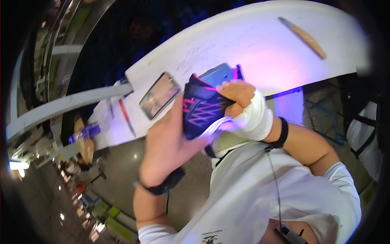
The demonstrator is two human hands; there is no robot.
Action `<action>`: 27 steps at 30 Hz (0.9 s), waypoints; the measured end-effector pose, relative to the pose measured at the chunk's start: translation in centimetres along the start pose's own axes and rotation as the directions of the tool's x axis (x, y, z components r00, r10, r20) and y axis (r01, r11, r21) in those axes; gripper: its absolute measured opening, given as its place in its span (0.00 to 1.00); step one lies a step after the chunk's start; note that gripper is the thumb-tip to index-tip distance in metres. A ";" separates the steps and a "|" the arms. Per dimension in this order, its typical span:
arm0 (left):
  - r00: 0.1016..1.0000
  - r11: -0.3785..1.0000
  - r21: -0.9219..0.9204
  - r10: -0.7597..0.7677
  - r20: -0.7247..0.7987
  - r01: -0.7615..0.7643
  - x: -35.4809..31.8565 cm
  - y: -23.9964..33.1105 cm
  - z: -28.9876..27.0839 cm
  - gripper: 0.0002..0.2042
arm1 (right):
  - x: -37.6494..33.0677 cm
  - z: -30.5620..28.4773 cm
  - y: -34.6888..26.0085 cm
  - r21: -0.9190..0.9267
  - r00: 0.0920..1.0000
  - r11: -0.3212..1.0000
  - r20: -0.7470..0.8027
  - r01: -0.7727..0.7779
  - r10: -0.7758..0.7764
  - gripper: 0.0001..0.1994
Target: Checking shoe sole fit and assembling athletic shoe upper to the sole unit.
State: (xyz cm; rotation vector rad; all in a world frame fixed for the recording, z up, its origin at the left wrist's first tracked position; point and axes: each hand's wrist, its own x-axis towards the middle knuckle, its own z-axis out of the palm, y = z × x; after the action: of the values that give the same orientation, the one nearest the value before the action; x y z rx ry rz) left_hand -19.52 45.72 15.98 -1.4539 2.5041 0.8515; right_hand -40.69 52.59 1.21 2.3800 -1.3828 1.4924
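A black shoe upper (201,107) with pink criss-cross lines and pink edging is held between my two hands, above the near edge of the white table. My left hand (164,140) grips its left and lower side, thumb toward my body. The fingers of my right hand (239,95), in a white fingerless wrap, close on its right side. A blue-grey flat piece (219,75) shows behind the upper; whether it is part of it I cannot tell. A whitish strip by my right fingers is blurred. Both wrists carry black bands.
A phone (160,95) lies on the white table (178,51) left of the upper. Farther left are a red pen (126,116) and a bottle with purple on it (87,132). A wooden-handled knife (304,37) lies at far right. A pale metal bar (69,103) meets the table's left end.
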 end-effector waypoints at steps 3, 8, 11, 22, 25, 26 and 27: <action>0.939 0.904 -0.258 0.342 -0.044 -0.341 -0.7 -0.1 -3.6 0.36 | -2.0 -2.3 0.0 0.132 0.947 0.943 -0.067 -0.304 0.315 0.21; 0.670 0.678 -0.169 0.596 -0.443 -0.716 1.0 4.4 4.8 0.30 | 3.1 -11.2 -2.0 0.574 0.931 0.804 -0.187 -0.155 0.313 0.26; 0.691 0.746 -0.164 0.480 -0.540 -0.646 1.1 3.7 12.4 0.31 | 5.1 -16.7 -2.5 0.419 0.924 0.828 0.249 -0.372 0.289 0.30; 0.598 0.573 -0.338 0.353 -0.720 -0.746 3.0 9.1 13.9 0.22 | 3.8 -17.8 -0.9 0.339 0.908 0.842 0.173 -0.420 0.383 0.34; 0.618 0.607 -0.320 0.378 -0.689 -0.727 4.6 9.3 13.5 0.22 | 2.1 -17.6 0.5 0.518 0.887 0.739 0.092 -0.431 0.452 0.32; 0.637 0.635 -0.307 0.391 -0.664 -0.709 5.3 9.5 13.1 0.23 | 1.4 -17.7 1.1 0.595 0.881 0.690 0.068 -0.412 0.467 0.32; 0.580 0.612 -0.246 0.435 -0.689 -0.752 6.0 9.8 12.9 0.21 | 0.6 -17.9 1.6 0.659 0.869 0.635 0.057 -0.403 0.491 0.30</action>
State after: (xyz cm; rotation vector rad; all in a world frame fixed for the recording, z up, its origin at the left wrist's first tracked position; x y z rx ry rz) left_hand -33.03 51.65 6.93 -0.9614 3.5916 1.4996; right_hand -54.56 58.88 10.73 2.2543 -1.7306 2.6059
